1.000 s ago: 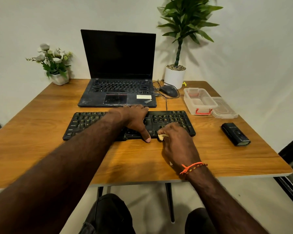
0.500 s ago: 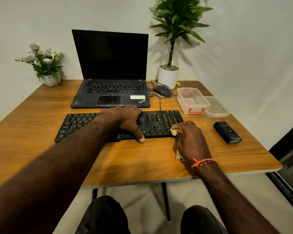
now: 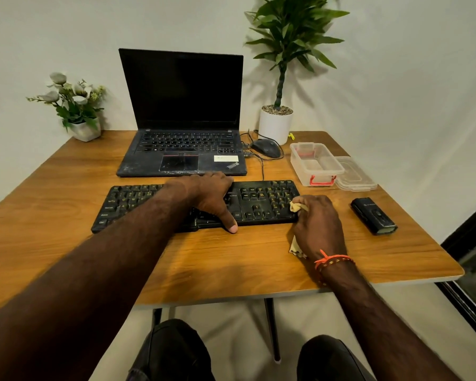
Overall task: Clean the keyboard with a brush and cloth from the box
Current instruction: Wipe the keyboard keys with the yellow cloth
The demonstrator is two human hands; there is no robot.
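**Two hands on one keyboard**

Right hand (image 3: 318,225) fingers curl round the cloth (image 3: 298,207) at the right end of the keyboard (image 3: 261,200). Left hand (image 3: 212,195) presses flat mid-board, fingers extended. The keyboard's long axis runs leftward across the table (image 3: 66,215); unwiped keys probably lie that way.

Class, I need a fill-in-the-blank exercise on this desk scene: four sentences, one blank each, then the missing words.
1. The right hand wipes the keyboard with a yellow ____.
2. The left hand rests on the ____.
3. The clear plastic box has ____ latches.
4. Its lid lies on the box's ____ side.

Missing words: cloth; keyboard; red; right
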